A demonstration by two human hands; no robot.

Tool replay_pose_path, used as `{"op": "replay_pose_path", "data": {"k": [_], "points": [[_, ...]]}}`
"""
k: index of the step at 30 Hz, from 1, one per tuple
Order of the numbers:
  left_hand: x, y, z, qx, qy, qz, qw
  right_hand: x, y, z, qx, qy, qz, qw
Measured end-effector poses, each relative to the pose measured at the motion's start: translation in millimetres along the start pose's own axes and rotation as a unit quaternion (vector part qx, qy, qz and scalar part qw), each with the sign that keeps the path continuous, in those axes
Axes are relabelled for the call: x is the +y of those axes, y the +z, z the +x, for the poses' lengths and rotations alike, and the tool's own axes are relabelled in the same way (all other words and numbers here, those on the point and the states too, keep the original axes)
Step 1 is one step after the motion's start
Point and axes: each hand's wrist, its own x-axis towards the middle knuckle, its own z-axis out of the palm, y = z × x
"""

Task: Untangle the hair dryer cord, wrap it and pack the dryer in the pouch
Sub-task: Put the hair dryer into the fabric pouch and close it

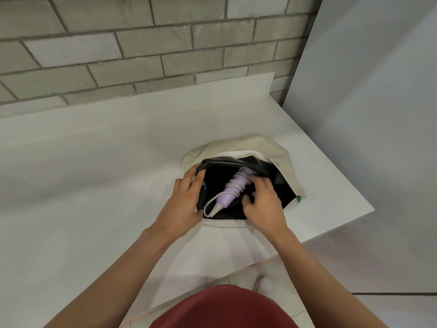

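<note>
Lilac hair dryer [233, 191] sits in the black-lined mouth of the cream pouch [272, 147] on the worktop [94, 174]. White cord [208, 207] is coiled round its handle. Left hand [186, 200] grips the pouch rim, right hand [262, 204] is curled on the dryer. Dryer looks rigid, pouch floppy: grip over the coils.

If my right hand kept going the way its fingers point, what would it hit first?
Probably the lilac plastic hair dryer, wound with white cord, inside the cream fabric pouch; the right hand looks almost on it, depth unclear.
</note>
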Motion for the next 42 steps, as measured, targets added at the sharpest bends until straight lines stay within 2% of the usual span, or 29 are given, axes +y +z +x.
{"op": "replay_pose_path", "data": {"k": [2,3,5,8,14,18,23,28,31,35,42], "points": [[0.2,-0.9,0.2,0.000,-0.004,-0.010,1.000,7.9,4.8,-11.3,0.004,-0.162,-0.102,0.982],[0.6,-1.3,0.3,0.000,-0.003,-0.017,1.000,14.3,10.3,-10.0,-0.003,-0.210,-0.143,0.967],[3.3,-2.1,0.4,0.003,0.005,-0.028,1.000,20.1,21.3,-4.4,-0.035,-0.259,-0.190,0.946],[9.8,-4.1,0.5,0.002,0.013,-0.021,1.000,18.3,29.4,4.0,-0.060,-0.278,-0.196,0.938],[3.2,-11.5,-2.0,-0.013,-0.006,0.037,0.999,10.1,14.4,14.4,-0.040,-0.260,-0.161,0.951],[15.9,-10.9,-6.3,-0.041,0.000,0.020,0.999,-4.4,14.5,23.1,-0.051,-0.220,-0.167,0.960],[22.6,-10.9,-9.1,-0.027,0.018,-0.005,0.999,-19.6,26.1,31.9,-0.061,-0.175,-0.192,0.964],[3.4,-13.5,7.7,0.025,-0.025,-0.070,0.997,-11.5,42.0,18.6,-0.001,-0.198,-0.209,0.958],[-1.7,-8.9,8.8,0.021,-0.029,-0.066,0.997,-8.3,44.7,-4.1,0.034,-0.203,-0.137,0.969],[0.1,-6.6,1.7,0.004,-0.006,-0.039,0.999,-8.8,55.9,-16.9,-0.022,-0.190,-0.099,0.977],[11.2,-4.6,-14.8,-0.027,0.013,-0.024,0.999,-26.3,57.3,22.8,-0.072,-0.159,-0.157,0.972]]}}
